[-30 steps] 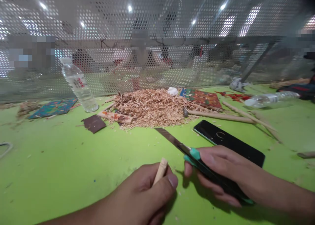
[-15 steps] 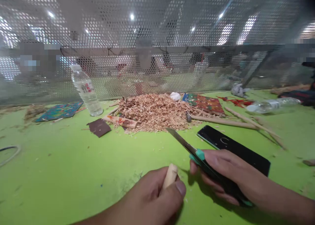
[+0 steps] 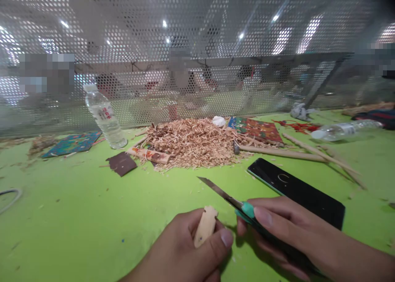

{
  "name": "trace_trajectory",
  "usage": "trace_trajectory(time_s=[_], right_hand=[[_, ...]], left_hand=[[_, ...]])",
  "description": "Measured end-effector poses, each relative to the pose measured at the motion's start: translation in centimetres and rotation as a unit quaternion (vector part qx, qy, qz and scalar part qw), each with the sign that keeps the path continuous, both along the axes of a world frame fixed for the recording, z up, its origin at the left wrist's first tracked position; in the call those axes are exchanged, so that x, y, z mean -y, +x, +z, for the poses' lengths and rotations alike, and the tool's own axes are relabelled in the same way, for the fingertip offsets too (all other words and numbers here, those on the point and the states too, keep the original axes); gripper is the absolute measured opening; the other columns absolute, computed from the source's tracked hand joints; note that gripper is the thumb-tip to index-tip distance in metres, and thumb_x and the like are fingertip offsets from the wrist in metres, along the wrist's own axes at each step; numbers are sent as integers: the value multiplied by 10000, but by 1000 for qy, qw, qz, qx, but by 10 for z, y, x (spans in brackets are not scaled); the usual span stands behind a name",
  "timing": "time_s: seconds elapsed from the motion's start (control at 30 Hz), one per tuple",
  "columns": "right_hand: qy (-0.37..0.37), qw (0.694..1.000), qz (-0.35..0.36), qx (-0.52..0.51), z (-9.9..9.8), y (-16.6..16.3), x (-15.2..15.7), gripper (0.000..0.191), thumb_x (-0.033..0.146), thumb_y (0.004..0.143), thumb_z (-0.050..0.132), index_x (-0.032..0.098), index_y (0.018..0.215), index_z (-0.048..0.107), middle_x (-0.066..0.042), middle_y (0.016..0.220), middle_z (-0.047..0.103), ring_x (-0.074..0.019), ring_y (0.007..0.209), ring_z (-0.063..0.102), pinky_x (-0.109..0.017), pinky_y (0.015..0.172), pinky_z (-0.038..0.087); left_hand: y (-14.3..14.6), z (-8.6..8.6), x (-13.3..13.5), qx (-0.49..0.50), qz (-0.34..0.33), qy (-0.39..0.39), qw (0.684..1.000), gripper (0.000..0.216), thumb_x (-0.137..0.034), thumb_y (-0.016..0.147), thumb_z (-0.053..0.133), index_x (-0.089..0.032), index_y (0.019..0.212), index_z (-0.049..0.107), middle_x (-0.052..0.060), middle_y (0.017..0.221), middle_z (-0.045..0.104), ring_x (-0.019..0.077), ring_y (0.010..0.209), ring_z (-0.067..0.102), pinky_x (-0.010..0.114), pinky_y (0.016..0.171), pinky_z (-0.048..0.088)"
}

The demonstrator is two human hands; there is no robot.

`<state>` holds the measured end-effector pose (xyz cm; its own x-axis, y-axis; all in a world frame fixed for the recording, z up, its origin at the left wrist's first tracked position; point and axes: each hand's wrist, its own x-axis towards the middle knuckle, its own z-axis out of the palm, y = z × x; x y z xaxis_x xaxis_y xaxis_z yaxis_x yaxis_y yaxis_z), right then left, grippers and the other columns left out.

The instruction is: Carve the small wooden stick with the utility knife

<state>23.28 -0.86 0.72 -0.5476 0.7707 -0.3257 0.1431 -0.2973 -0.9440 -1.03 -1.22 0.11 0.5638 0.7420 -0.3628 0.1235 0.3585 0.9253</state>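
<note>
My left hand is closed around a short pale wooden stick, whose carved end sticks up between thumb and fingers. My right hand grips a teal-and-black utility knife. Its long blade points up and left over the green table, just above the stick's tip. Both hands are low in the frame, close together near the table's front edge.
A heap of wood shavings lies in the middle, a black phone beside my right hand. An upright water bottle, a lying bottle, long wooden sticks, coloured cards and a perforated metal screen stand behind. People sit beyond the screen.
The stick has turned in my left hand and shows more of its carved end. The knife blade has dropped lower and nearer to the stick's tip.
</note>
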Motion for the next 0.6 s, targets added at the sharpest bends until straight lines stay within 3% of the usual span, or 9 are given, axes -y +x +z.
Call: trace_trajectory(time_s=[0.23, 0.4, 0.6], right_hand=[[12, 1000, -16, 21, 4, -2, 2, 562, 756, 1041, 540, 213, 941, 646, 100, 577, 452, -92, 472, 326, -219, 447, 277], [38, 995, 14, 89, 16, -7, 3, 672, 908, 939, 505, 248, 818, 536, 103, 586, 396, -107, 508, 326, -243, 457, 238], [44, 994, 16, 103, 21, -7, 2, 700, 942, 906, 497, 249, 819, 539, 97, 608, 399, -117, 541, 351, -250, 469, 251]], left_hand=[[3, 1, 3, 32, 19, -13, 999, 633, -824, 845, 721, -215, 891, 552, -129, 525, 411, 45, 434, 279, 192, 427, 219], [5, 1, 5, -15, 30, 15, 999, 635, -829, 867, 682, -209, 837, 546, -111, 537, 428, 55, 462, 301, 216, 442, 220], [4, 9, 4, -54, 21, 30, 998, 568, -756, 928, 661, -206, 843, 543, -101, 567, 437, 67, 503, 317, 234, 470, 215]])
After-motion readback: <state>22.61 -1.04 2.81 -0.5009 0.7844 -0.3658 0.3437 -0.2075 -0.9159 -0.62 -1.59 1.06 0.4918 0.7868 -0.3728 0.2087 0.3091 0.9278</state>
